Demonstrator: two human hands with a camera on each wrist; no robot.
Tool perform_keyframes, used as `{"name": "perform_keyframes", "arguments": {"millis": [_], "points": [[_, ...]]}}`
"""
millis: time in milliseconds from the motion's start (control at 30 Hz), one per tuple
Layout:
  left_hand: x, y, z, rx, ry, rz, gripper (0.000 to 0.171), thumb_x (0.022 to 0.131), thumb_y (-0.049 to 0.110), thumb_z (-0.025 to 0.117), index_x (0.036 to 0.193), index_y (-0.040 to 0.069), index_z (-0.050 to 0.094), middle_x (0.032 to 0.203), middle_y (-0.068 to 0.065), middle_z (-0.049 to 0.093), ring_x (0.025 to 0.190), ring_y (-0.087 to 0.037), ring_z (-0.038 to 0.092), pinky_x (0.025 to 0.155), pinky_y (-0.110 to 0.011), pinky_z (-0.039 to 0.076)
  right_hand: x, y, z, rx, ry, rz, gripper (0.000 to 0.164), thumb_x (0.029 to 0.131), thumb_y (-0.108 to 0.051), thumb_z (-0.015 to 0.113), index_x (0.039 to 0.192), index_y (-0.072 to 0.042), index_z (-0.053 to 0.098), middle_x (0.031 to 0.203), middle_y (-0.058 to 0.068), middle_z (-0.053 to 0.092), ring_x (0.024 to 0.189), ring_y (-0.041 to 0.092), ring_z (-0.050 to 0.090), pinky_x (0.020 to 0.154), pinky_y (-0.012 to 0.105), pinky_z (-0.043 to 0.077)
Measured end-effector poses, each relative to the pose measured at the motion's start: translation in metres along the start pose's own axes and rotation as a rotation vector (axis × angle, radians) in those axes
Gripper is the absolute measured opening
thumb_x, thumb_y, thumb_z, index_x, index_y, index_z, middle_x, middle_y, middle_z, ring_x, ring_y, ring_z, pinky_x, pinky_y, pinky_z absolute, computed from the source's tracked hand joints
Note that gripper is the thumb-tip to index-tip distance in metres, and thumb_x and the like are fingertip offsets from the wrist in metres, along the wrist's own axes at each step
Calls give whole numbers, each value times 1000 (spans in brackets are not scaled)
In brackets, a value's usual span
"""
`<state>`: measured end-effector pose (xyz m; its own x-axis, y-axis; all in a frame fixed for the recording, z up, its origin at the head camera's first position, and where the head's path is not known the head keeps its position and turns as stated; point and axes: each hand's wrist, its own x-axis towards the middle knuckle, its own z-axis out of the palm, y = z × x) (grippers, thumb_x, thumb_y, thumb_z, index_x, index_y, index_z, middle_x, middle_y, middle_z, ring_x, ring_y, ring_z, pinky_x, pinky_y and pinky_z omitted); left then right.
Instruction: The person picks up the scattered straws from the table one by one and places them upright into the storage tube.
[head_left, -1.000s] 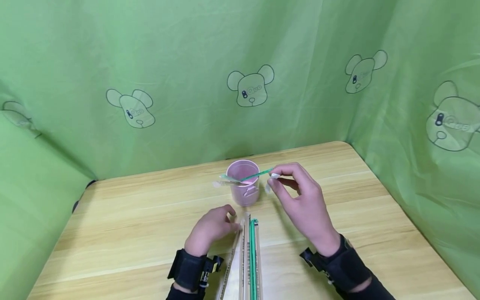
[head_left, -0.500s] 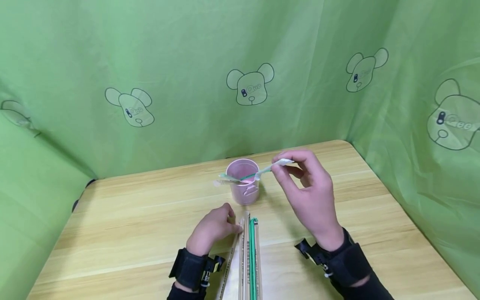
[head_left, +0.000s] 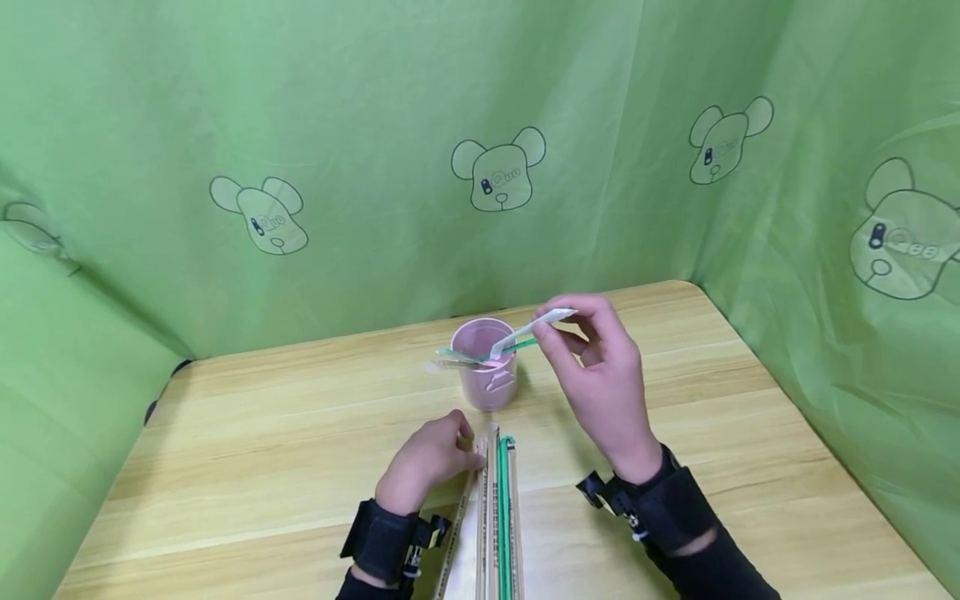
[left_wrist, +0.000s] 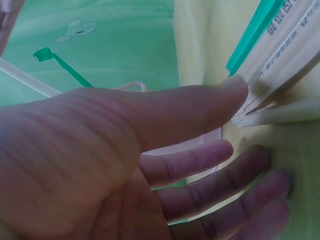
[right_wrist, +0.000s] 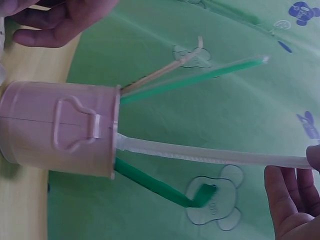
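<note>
My right hand (head_left: 603, 367) pinches the upper end of a slim white wrapped straw (right_wrist: 200, 153) between thumb and fingers. Its lower end reaches the mouth of a pink cup (head_left: 489, 392). Out of the cup lean a green straw with a bent tip (right_wrist: 155, 183), a clear-wrapped green straw (right_wrist: 190, 81) and a thin beige wrapped straw (right_wrist: 155, 76). My left hand (head_left: 426, 458) rests beside a row of wrapped straws (head_left: 495, 517), beige ones and a green one. In the left wrist view, its straight thumb touches the row's far end; the other fingers are loosely bent, around nothing.
The straws lie lengthwise on a light wood table (head_left: 277, 458), pointing at the cup. A green curtain (head_left: 375, 100) printed with bear heads surrounds the table at the back and sides. One beige straw (head_left: 453, 550) lies slanted, apart from the row.
My right hand has risen and swung back left, bringing the white straw from beside the cup to over its mouth. The left hand stays by the row almost unmoved.
</note>
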<state>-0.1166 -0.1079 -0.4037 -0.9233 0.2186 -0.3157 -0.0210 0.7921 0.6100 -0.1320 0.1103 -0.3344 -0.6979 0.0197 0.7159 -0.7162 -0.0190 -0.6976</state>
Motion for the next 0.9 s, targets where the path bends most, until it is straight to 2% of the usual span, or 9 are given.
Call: {"name": "perform_keyframes", "arguments": {"millis": [367, 700, 900], "points": [[0, 1, 6, -5, 2, 24, 30, 87, 6, 87, 105, 0, 64, 90, -7, 64, 78, -23, 57, 67, -36, 49, -4, 33, 12, -47, -102, 132, 23, 100, 6, 70, 122, 3, 64, 119, 12, 67, 112, 29, 66, 99, 36, 57], [1, 6, 12, 10, 2, 34, 30, 87, -2, 84, 107, -1, 62, 85, -5, 58, 75, -22, 55, 66, -35, 48, -13, 61, 15, -217, -229, 217, 24, 99, 3, 72, 122, -5, 71, 123, 10, 69, 112, 23, 68, 95, 31, 58], [2, 5, 14, 10, 5, 34, 29, 87, -6, 81, 107, -1, 62, 85, -5, 58, 76, -22, 56, 67, -36, 50, -16, 65, 16, -254, -308, 245, 30, 96, 8, 74, 124, -1, 69, 125, 9, 69, 115, 27, 69, 95, 30, 58]]}}
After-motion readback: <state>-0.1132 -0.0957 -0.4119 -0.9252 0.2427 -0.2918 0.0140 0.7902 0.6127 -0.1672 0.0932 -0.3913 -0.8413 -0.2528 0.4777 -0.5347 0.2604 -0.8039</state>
